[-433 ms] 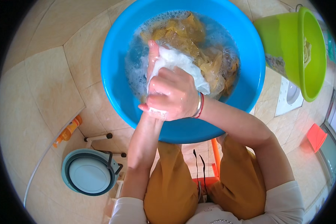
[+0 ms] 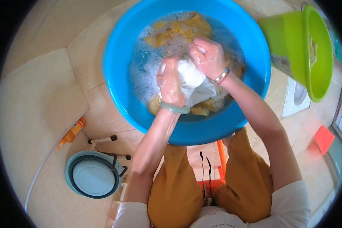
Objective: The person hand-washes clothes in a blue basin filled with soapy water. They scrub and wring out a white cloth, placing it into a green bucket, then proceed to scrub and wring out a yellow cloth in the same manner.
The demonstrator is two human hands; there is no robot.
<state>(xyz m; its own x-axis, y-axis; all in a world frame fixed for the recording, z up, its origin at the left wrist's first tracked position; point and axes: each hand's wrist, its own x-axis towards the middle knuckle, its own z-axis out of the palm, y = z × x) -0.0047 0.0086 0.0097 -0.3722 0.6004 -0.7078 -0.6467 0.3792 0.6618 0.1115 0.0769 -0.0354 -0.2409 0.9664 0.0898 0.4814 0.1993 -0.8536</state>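
A wet white cloth is bunched between my hands, above soapy water in a large blue basin. My left hand, with a green bangle at its wrist, is closed on the cloth's left side. Closed too, my right hand grips the cloth's upper right part; a bracelet and a red cord circle that wrist. The lower part of the cloth hangs down into the basin. Yellow-brown fabric floats at the far side of the water, and more of it shows under and right of the white cloth.
A lime-green bucket with fabric inside leans at the right, near a white squat toilet. Left of my legs sit a grey-blue folding basin and an orange bottle. An orange-red stool is beneath me.
My hands were pressed together, right over left, with the cloth between them. Now they are apart, the right hand farther up and to the right, each gripping the cloth.
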